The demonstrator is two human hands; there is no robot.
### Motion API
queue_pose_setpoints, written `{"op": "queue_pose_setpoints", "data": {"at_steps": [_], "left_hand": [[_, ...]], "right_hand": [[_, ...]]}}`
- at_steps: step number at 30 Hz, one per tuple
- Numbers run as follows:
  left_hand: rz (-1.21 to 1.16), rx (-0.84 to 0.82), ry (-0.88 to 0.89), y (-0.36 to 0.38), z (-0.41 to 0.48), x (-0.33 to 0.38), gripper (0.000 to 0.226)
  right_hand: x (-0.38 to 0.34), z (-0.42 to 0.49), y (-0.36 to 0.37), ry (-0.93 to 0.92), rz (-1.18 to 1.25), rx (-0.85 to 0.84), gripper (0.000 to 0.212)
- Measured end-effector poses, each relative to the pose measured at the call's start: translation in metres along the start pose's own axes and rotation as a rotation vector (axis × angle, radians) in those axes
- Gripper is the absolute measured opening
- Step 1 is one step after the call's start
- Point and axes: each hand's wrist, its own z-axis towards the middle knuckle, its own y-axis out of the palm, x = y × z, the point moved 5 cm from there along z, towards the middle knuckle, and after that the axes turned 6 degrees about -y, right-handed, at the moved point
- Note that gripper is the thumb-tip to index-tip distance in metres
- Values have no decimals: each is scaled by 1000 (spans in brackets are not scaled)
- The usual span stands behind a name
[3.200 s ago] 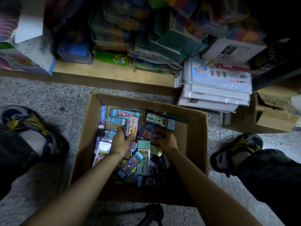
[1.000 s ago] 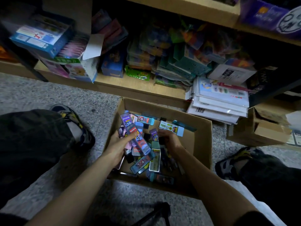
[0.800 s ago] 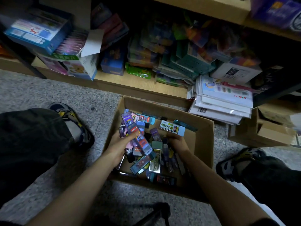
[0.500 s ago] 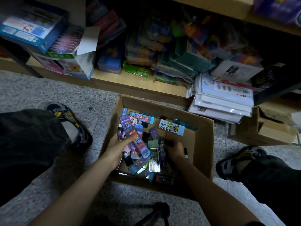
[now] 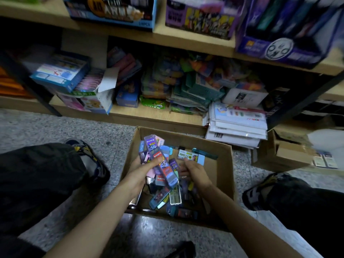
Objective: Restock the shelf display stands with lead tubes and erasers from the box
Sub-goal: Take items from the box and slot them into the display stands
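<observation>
- Speckled grey stone floor [image 5: 74, 127] runs before low wooden shelves [image 5: 158, 112] crammed with stationery.
- Open brown cardboard box [image 5: 221, 174] on it holds loose flat colourful lead-tube packs [image 5: 175, 196].
- Left hand [image 5: 141, 170] grips a fanned bundle of packs [image 5: 163, 164] above the box.
- Right hand [image 5: 195, 172] curls beside it; whether it holds anything is unclear.

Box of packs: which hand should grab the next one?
Right, probably. The left hand holds a full bundle of packs, while the right hand hangs over the loose packs in the cardboard box; whether it holds anything is hidden.
</observation>
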Motion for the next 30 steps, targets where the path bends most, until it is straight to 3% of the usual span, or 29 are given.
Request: {"op": "queue_pose_setpoints", "data": {"at_steps": [4,7,13,16,22,26,30], "left_hand": [[-41,-58,54,34,-18,21,33],[-90,-135,90,59,-36,41,18],[-101,-294,172,98,-73,82,40],[-80,-358,242,114,-88,103,27],[-42,-327,308,126,-102,144,19],[-44,-313,372,125,-105,182,20],[-15,-300,437,124,-103,220,21]], "right_hand": [[-59,-34,19,-161,-57,-241,10],[-93,-55,9,-274,-103,-168,20],[-146,-89,-6,-407,79,-164,9],[-174,-102,-13,-459,92,-139,11],[-237,-122,-48,-608,66,48,1],[-287,-135,-76,-721,-8,149,17],[-337,-138,-92,-811,-26,190,11]]}}
